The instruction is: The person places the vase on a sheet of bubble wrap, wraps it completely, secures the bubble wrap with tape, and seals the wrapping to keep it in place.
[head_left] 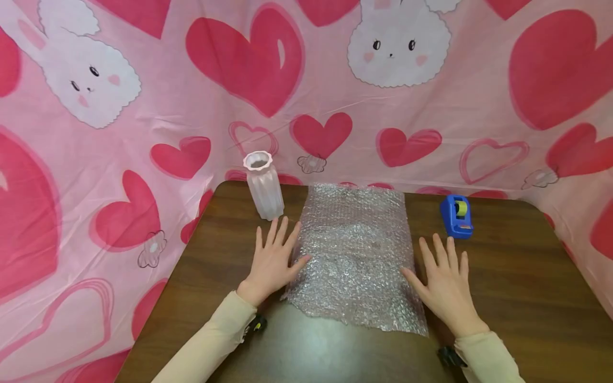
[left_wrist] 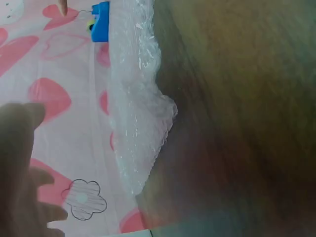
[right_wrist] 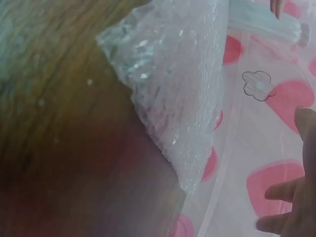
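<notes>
A sheet of bubble wrap [head_left: 354,260] lies flat on the brown table, its near edge ragged in the head view. At its left edge is my left hand [head_left: 273,258], fingers spread straight and thumb overlapping the wrap. My right hand [head_left: 445,284] is spread the same way at the opposite edge, thumb tip over the border. Neither hand grips anything. A white ribbed vase [head_left: 265,189] stands upright just beyond the left fingertips. Beyond the right fingers sits a blue tape dispenser [head_left: 457,217] with a yellowish roll. Both wrist views show the wrap's edge [left_wrist: 143,123] slightly raised and crinkled.
The wooden table [head_left: 517,298] has rounded far corners. A pink cloth [head_left: 335,96] printed with hearts and rabbits hangs behind it and along the sides. Dark wrist cameras sit under both cream sleeves [head_left: 215,335].
</notes>
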Motion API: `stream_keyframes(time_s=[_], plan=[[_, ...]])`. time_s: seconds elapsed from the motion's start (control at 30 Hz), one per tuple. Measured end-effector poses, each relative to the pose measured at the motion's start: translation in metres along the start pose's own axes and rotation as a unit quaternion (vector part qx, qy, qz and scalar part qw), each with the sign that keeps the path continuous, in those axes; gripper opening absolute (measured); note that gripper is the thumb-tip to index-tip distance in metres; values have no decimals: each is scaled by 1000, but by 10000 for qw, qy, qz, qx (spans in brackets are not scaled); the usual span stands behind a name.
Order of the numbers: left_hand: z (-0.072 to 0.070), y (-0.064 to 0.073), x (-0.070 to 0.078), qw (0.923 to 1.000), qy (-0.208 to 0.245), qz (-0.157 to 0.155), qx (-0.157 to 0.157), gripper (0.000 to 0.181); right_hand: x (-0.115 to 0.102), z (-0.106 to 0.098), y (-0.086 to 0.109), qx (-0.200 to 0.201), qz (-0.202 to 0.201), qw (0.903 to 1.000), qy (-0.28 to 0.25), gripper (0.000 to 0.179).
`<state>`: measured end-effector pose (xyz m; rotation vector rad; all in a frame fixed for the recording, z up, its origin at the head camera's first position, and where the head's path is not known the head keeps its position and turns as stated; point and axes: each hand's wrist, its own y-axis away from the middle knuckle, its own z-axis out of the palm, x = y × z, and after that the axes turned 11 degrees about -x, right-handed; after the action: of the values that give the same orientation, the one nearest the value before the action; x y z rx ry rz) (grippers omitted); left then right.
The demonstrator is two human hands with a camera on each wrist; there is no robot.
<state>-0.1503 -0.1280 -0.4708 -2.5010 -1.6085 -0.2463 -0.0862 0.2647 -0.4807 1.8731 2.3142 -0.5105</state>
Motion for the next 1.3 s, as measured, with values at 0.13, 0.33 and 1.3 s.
stream_keyframes(time_s=[0.13, 0.33, 1.3], plan=[[-7, -5, -1, 9952, 556, -32, 807, 67, 0, -3, -2, 307, -147, 9994, -114, 75], [-23, -21, -18, 9785, 1088, -251, 1736, 51, 0, -6, -3, 255, -193, 9992, -223, 63], [-54, -100, -90, 9097, 3449, -1353, 1874, 97, 0, -10, 5, -135, -16, 9998, 165, 54]])
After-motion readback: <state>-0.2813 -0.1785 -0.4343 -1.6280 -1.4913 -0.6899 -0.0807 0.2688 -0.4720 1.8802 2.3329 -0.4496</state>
